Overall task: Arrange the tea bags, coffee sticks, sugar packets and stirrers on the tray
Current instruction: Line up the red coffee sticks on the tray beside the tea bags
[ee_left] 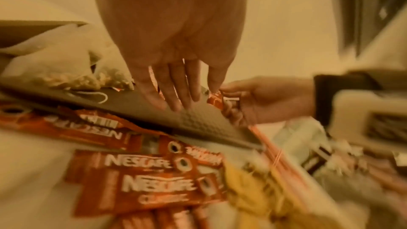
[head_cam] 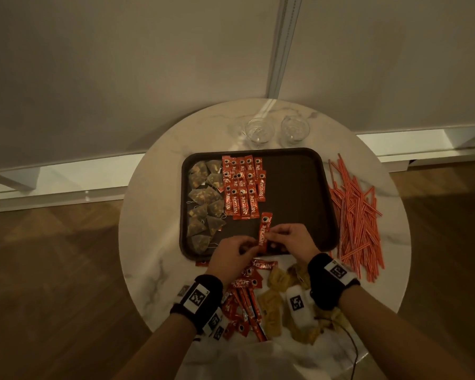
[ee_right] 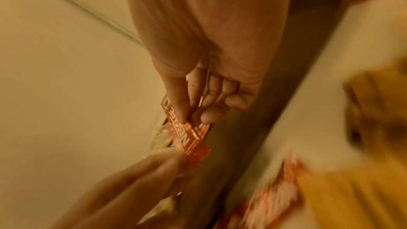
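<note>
A dark brown tray (head_cam: 294,187) lies on a round marble table (head_cam: 154,242). Pyramid tea bags (head_cam: 203,198) fill its left side, with rows of red coffee sticks (head_cam: 243,187) beside them. Over the tray's near edge both hands hold one red coffee stick (head_cam: 264,232) (ee_left: 216,101) (ee_right: 189,138). My right hand (head_cam: 285,239) (ee_right: 191,111) pinches its middle between thumb and forefinger. My left hand (head_cam: 236,250) (ee_left: 176,84) holds its lower end, and red shows behind its fingers. Loose coffee sticks (head_cam: 244,297), yellow sugar packets (head_cam: 272,303) and striped stirrers (head_cam: 357,215) lie on the table.
Two clear glasses (head_cam: 259,131) (head_cam: 295,130) stand behind the tray near the wall. The tray's right half is bare. The stirrers lie heaped to the right of the tray, and the loose packets lie between the tray and the table's near edge.
</note>
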`<state>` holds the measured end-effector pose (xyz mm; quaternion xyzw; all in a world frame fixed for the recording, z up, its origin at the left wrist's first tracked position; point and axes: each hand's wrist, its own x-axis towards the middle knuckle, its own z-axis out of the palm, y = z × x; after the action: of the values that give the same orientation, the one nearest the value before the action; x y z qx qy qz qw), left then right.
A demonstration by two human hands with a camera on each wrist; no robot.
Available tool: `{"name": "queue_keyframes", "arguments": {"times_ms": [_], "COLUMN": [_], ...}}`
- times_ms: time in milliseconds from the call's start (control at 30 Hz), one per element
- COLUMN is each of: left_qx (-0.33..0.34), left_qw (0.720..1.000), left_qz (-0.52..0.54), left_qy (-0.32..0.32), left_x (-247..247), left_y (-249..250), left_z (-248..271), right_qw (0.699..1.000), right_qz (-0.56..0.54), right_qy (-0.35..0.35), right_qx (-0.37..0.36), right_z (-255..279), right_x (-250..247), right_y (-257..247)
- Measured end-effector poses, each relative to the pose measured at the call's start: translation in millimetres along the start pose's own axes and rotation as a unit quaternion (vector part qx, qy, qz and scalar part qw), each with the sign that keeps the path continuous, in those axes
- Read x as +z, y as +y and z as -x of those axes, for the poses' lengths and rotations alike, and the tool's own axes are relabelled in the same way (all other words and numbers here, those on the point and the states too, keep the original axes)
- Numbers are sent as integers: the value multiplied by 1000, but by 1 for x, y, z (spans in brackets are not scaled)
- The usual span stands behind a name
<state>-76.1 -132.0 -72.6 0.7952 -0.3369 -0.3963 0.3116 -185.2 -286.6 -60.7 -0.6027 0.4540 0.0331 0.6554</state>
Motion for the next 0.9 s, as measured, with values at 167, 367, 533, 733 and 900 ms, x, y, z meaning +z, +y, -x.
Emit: {"name": "queue_keyframes", "arguments": {"times_ms": [167,367,533,733,900], "left_qx": [62,82,82,80,80], "left_qw": [964,924,924,918,918], "left_qz": [-245,-339,-330,-344,-344], "left_qy": [-85,-156,-172,-180,-182], "left_x": [9,24,23,25,25], "left_y": [-11,-35,-36,-36,-36], "left_z": [-21,-16,-20,-20,-20], "right_qw": [987,979,978,976,981], "right_qz": [158,200,197,204,177], "right_qy": [37,33,60,70,80], "right_qx": [-11,-12,-16,-22,-24], "right_z": [-58,-95,-107,-112,-115], "right_x": [-30,-28,-15,-9,-12], "right_y": [-11,-25,-32,-27,-28]}}
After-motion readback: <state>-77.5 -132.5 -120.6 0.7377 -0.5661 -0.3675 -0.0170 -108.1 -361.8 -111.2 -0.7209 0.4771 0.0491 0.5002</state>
